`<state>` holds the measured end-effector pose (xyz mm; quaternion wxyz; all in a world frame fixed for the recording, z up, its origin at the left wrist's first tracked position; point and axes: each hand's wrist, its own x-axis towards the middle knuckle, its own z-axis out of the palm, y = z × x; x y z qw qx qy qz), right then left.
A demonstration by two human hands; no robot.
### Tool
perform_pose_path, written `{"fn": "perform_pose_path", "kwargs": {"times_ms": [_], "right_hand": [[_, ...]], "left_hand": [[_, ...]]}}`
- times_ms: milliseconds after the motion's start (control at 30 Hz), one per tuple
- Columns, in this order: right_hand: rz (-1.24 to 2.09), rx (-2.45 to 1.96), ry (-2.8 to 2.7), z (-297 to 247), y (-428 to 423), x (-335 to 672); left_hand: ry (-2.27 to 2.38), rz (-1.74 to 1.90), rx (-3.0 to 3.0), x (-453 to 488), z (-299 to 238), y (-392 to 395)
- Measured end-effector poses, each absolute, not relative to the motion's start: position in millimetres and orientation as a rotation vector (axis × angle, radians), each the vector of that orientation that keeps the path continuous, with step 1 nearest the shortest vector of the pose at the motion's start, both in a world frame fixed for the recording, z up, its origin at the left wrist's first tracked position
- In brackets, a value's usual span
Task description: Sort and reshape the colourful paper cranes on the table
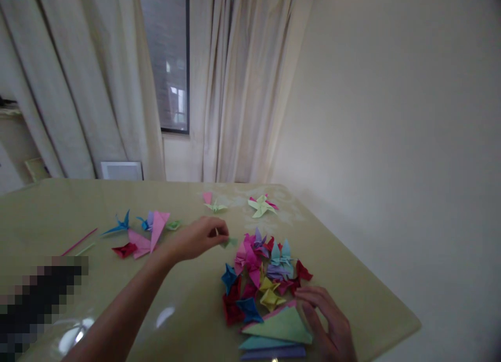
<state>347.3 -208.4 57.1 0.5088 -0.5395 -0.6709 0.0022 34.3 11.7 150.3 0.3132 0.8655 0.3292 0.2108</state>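
My left hand [199, 239] reaches out over the table, its fingers pinched on a small green folded paper piece [229, 242]. It hovers at the left edge of a heap of coloured origami flowers [262, 270]. My right hand [326, 323] lies near the table's front edge with its fingers spread flat on a stack of folded paper triangles [279, 328], green on top, teal and purple below.
The glossy yellow-green table [78, 205] also bears a pink paper triangle [151, 234], a blue origami figure [119, 225], a red scrap [124, 250], thin sticks [78, 242] and a pale green flower [260, 205]. Curtains and a window stand behind; a wall lies right.
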Motion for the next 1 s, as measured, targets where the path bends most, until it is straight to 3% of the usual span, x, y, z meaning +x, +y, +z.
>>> {"fn": "perform_pose_path", "kwargs": {"times_ms": [200, 367, 500, 600, 667, 833, 1000], "right_hand": [[0.233, -1.244, -1.513, 86.8, -171.3, 291.4], [0.148, -1.202, -1.492, 89.1, -157.8, 277.0], [0.077, -1.267, -1.552, 80.6, -160.1, 276.3], [0.038, -1.335, -1.517, 71.5, -161.7, 278.2], [0.034, -1.367, -1.483, 67.3, -161.9, 279.9], [0.027, -1.368, -1.459, 66.8, -161.4, 278.9], [0.109, -1.350, -1.447, 74.2, -157.2, 270.6]], "left_hand": [[0.497, 0.619, 2.488, 90.7, 174.9, -73.4], [0.560, 0.650, 2.425, 83.8, 163.8, -46.7], [1.241, 0.824, 2.481, 44.2, 126.8, 23.6], [1.876, 0.577, 2.501, 7.9, 90.0, 57.8], [2.046, 0.404, 2.428, -10.5, 71.5, 66.4], [1.921, 0.317, 2.419, -18.8, 61.4, 71.6], [1.480, 0.462, 2.481, 18.1, 96.0, 54.3]]}}
